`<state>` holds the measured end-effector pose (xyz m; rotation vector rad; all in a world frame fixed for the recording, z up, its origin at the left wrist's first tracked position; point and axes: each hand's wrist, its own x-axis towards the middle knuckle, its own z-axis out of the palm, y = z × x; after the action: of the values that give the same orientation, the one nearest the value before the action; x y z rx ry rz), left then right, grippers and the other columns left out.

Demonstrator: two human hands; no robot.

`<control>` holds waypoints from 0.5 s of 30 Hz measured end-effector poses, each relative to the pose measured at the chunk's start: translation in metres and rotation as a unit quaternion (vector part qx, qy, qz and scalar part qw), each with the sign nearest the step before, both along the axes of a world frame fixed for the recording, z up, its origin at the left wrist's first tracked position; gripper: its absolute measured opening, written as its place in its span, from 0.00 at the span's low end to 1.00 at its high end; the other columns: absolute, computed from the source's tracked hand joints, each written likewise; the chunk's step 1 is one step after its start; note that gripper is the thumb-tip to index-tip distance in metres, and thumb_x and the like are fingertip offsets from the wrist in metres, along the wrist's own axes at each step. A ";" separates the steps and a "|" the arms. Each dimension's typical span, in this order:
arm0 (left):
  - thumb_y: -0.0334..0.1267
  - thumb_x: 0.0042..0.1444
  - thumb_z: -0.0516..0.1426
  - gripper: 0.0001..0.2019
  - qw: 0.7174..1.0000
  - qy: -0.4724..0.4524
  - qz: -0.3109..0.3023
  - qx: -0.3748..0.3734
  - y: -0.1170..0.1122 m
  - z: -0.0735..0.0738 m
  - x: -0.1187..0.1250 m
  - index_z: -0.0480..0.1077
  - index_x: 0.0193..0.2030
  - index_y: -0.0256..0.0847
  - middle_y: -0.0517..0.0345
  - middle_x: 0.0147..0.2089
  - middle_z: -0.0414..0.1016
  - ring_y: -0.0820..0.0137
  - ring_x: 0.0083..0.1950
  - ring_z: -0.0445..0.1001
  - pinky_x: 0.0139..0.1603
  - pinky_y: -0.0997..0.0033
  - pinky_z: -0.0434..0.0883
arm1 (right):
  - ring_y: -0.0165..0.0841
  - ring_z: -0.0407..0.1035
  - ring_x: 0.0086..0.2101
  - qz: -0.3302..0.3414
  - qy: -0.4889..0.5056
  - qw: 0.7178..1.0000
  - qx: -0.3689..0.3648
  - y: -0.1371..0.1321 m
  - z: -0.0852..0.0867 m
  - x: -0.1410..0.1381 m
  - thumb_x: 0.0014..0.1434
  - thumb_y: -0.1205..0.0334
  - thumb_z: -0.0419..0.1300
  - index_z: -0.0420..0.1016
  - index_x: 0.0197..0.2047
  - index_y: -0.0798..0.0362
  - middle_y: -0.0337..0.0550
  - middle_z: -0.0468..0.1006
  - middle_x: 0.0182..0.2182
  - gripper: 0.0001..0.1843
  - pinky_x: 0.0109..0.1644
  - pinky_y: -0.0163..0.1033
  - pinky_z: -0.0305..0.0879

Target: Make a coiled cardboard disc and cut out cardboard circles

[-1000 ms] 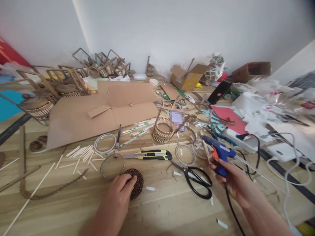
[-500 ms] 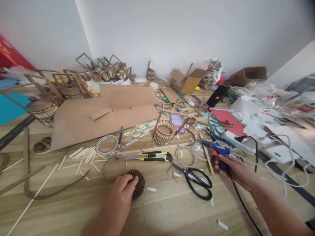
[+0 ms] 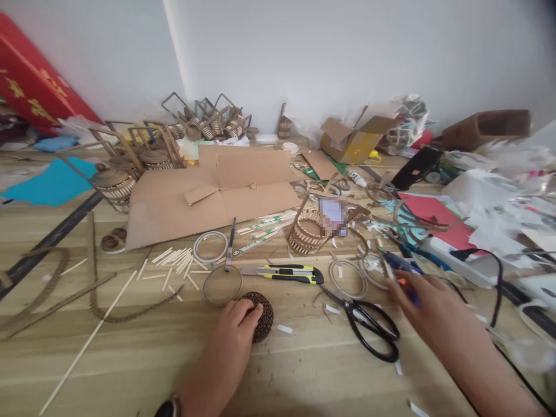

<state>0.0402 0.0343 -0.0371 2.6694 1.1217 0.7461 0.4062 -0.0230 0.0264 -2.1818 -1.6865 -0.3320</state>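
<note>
My left hand (image 3: 241, 324) is closed on a dark, coiled round disc (image 3: 263, 317) lying flat on the table, fingertips on its top. A thin ring (image 3: 223, 285) lies just beyond these fingers. At the right, my right hand (image 3: 428, 301) is around a blue hot glue gun (image 3: 406, 263) with an orange trigger; the hand hides most of its handle. Black-handled scissors (image 3: 373, 327) lie open between my hands. Beyond them are a yellow-black utility knife (image 3: 291, 273) and a small slatted basket (image 3: 306, 234) with a tall handle.
Short pale sticks (image 3: 174, 263) and curved brown strips (image 3: 104, 313) lie at the left. A cardboard sheet (image 3: 174, 202) covers the back middle, with several finished baskets (image 3: 115, 185) behind and beside it. Cables, a white power strip (image 3: 463, 263) and plastic bags crowd the right.
The view has turned left, so things appear further right. My right hand has shifted forward over the glue gun, covering more of it. My left hand stays on the disc.
</note>
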 end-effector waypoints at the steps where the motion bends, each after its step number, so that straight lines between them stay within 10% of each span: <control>1: 0.19 0.61 0.48 0.19 1.000 0.008 0.004 -0.009 -0.001 0.002 0.000 0.76 0.51 0.34 0.46 0.44 0.80 0.60 0.45 0.80 0.47 0.57 0.82 | 0.48 0.78 0.34 0.045 0.000 0.999 -0.003 0.003 0.000 -0.019 0.66 0.47 0.51 0.80 0.42 0.57 0.57 0.80 0.33 0.24 0.38 0.50 0.73; 8: 0.27 0.64 0.54 0.19 0.999 -0.018 0.039 0.006 0.001 0.029 -0.016 0.68 0.62 0.34 0.43 0.52 0.79 0.55 0.50 0.78 0.50 0.53 0.80 | 0.43 0.78 0.37 0.302 0.081 0.945 -0.097 0.023 -0.011 -0.142 0.66 0.67 0.56 0.78 0.48 0.55 0.50 0.80 0.35 0.11 0.40 0.45 0.76; 15: 0.26 0.59 0.60 0.17 0.981 0.025 0.110 -0.157 -0.006 0.033 -0.023 0.73 0.55 0.37 0.46 0.48 0.78 0.57 0.47 0.79 0.48 0.55 0.79 | 0.42 0.76 0.38 0.344 0.135 0.915 -0.161 0.041 -0.010 -0.193 0.60 0.75 0.64 0.78 0.49 0.55 0.47 0.80 0.36 0.14 0.42 0.44 0.75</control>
<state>0.0167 0.0286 -0.0045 2.3390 1.4317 0.4843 0.2136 0.0180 0.0164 -1.5590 -2.3018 0.4438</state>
